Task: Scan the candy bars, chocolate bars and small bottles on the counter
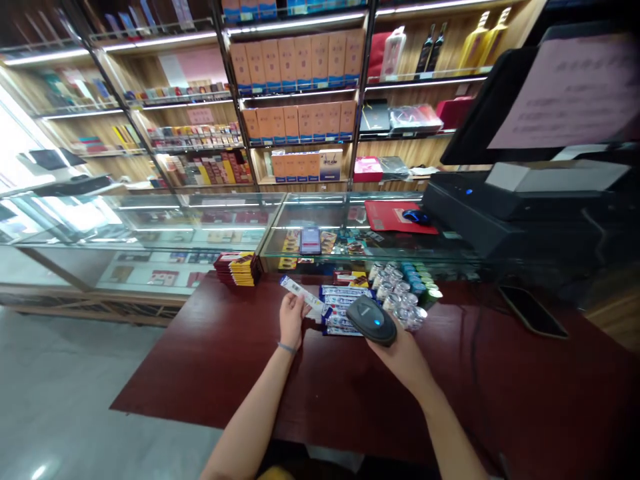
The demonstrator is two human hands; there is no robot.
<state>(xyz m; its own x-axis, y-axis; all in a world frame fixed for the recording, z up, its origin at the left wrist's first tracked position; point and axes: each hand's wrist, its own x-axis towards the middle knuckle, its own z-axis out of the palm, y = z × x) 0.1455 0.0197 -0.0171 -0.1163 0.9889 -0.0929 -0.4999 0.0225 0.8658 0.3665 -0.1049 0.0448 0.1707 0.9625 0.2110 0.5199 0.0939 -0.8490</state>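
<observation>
My left hand (293, 319) is closed on a long, narrow white packet with blue ends (305, 295), tilted above the counter. In my right hand (404, 357) is a dark handheld barcode scanner (371, 319) with a lit blue light; its handle is hidden by my grip. Beneath and beside the scanner lie several similar blue-and-white packets (336, 311) in a stack of rows. Close behind the scanner stand several small silver-topped cans (395, 287), with blue and green ones at their right. A yellow-and-dark-red box (351, 278) lies just beyond the packets.
A stack of yellow-and-red boxes (238, 269) stands at the left of the dark red counter (225, 373). A phone (533, 311) lies at the right, below a monitor (500, 100). Behind is a glass display case (280, 227) with another phone (310, 241), a mouse (416, 217) and a red folder (390, 219).
</observation>
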